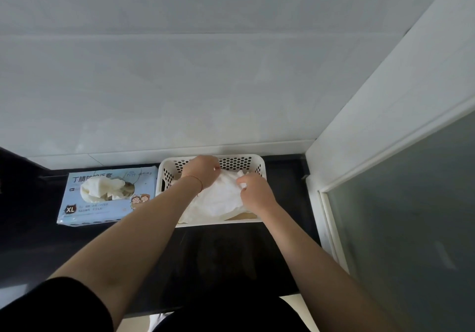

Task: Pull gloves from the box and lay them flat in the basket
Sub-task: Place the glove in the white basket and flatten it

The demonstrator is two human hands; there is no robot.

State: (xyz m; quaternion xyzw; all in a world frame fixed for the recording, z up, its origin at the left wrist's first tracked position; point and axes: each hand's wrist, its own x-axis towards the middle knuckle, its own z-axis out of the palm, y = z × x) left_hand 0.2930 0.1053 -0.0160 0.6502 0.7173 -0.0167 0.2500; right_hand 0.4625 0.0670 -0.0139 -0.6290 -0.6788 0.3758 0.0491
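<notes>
A white perforated basket (164, 174) sits on the dark counter against the wall. White gloves (218, 200) lie spread inside it. My left hand (203, 171) rests over the far left part of the basket, fingers curled on the top glove's far edge. My right hand (254, 190) pinches the same glove at its right side. To the left of the basket lies a light blue glove box (77, 213) marked XL, with white gloves (102, 189) bulging from its opening.
The dark counter (218, 254) runs from the left to a white wall corner on the right. A frosted glass door with a white frame (326, 203) stands right of the basket. White tiled wall (205, 87) rises behind.
</notes>
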